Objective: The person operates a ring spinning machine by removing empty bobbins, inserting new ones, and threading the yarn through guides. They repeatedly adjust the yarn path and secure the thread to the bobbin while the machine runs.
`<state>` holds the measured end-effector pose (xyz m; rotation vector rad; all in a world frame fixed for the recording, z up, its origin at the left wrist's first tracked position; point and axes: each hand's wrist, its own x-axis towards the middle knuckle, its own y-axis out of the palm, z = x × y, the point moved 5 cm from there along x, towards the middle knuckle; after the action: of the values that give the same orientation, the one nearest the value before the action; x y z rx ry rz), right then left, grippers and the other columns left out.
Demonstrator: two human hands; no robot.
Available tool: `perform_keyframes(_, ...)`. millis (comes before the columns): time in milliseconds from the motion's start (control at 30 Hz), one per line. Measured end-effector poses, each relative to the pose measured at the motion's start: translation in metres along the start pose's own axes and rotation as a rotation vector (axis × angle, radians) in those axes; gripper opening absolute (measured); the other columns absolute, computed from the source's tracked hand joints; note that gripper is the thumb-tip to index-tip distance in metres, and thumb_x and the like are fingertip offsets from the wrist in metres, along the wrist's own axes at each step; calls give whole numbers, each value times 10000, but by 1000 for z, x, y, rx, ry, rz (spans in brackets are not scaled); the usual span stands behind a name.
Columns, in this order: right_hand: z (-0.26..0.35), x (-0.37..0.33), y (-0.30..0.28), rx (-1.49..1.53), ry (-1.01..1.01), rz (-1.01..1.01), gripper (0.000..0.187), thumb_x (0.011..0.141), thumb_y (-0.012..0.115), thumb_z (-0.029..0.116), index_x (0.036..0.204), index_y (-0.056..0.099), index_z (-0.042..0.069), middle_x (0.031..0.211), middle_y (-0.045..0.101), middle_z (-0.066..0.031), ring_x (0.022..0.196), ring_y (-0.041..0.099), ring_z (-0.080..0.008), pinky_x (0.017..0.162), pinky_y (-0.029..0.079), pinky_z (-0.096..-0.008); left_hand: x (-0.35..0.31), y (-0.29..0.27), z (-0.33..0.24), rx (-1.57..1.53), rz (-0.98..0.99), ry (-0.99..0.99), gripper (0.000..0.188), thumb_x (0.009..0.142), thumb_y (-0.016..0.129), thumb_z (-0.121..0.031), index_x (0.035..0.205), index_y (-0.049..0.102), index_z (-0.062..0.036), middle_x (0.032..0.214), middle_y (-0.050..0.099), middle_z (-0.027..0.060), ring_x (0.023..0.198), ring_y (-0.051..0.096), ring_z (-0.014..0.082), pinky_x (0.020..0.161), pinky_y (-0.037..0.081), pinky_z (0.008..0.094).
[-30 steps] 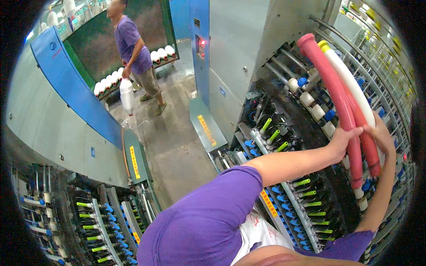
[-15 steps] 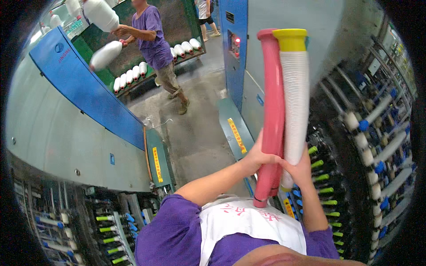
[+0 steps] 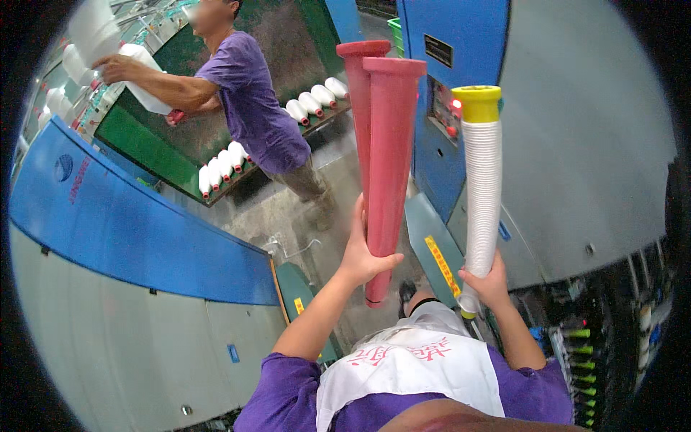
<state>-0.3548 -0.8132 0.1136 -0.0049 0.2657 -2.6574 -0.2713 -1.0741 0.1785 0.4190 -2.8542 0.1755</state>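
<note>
Tubes (image 3: pixel 392 165), two of them, long, glossy and pinkish red with flared round rims, gathered in the bare left hand (image 3: pixel 368 261) near the middle of the view. Thumb across the lower part of the front one, fingers along its left side; rear one partly hidden behind it, its rim just to the left. Clasped low down by the bare right hand (image 3: pixel 491 282), a single long white tube with a ridged, thread-like surface (image 3: pixel 482 194), topped by a bright yellow flared collar (image 3: pixel 478 104). All three with rims toward the top of the view; a clear gap between red and white. Below both hands, a white apron with red markings (image 3: pixel 410 371) over a purple short-sleeved top. At upper left, a co-worker in a purple T-shirt (image 3: pixel 248 101), arms stretched leftward, with white bottle-shaped yarn packages (image 3: pixel 146 79) at the hands, one of them blurred. Behind, a dark green panel (image 3: pixel 302 47), with rows of white red-tipped packages (image 3: pixel 317 99) along its lower edge. To the left, a large blue and grey machine cabinet (image 3: pixel 122 216); to the right, another blue and grey cabinet (image 3: pixel 576 144), with a red light. At lower right, a line of lime-green spindles (image 3: pixel 581 366).
</note>
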Motion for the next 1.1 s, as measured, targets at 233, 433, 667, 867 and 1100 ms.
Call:
perform_keyframes(233, -7, 229, 80, 27, -155, -62, 670, 640, 778, 149, 1193, 426, 13, 1052, 566, -110, 925, 569, -209, 810, 458, -344, 147, -142, 69, 255, -141, -41, 1141, 529, 763, -147, 1421, 52, -95, 1353, 331, 148, 1247, 364, 270, 1028, 289, 396)
perform_keyframes(433, 37, 417, 141, 182, -155, 93, 661, 651, 777, 146, 1195, 423, 23, 1007, 569, -92, 890, 568, -188, 791, 459, -336, 242, -236, 120, 242, -326, -154, 1106, 534, 760, -122, 1417, 96, -91, 1311, 369, 135, 1194, 408, 254, 987, 338, 383)
perform_keyframes(667, 49, 608, 177, 88, -184, 28, 610, 659, 772, 152, 1148, 436, 11, 949, 580, -91, 849, 582, -190, 776, 459, -334, 369, -340, 227, 219, -414, -249, 1105, 482, 766, -142, 1410, 166, -103, 1243, 418, 101, 1087, 463, 231, 926, 383, 355)
perform_keyframes(867, 62, 769, 211, 159, -156, -152, 596, 647, 781, 151, 1121, 447, 9, 944, 579, -82, 873, 558, -164, 776, 452, -325, 638, -399, 261, 265, -74, -246, 1068, 506, 734, -108, 1410, 167, -77, 1278, 404, 124, 1146, 430, 236, 967, 348, 338)
perform_keyframes(1100, 65, 882, 191, 293, -67, -446, 556, 669, 750, 52, 1117, 425, -3, 932, 593, -95, 806, 613, -169, 743, 501, -323, 999, -264, 254, 146, 649, -157, 945, 598, 716, -188, 1396, 230, -46, 1082, 528, 108, 972, 520, 183, 865, 414, 303)
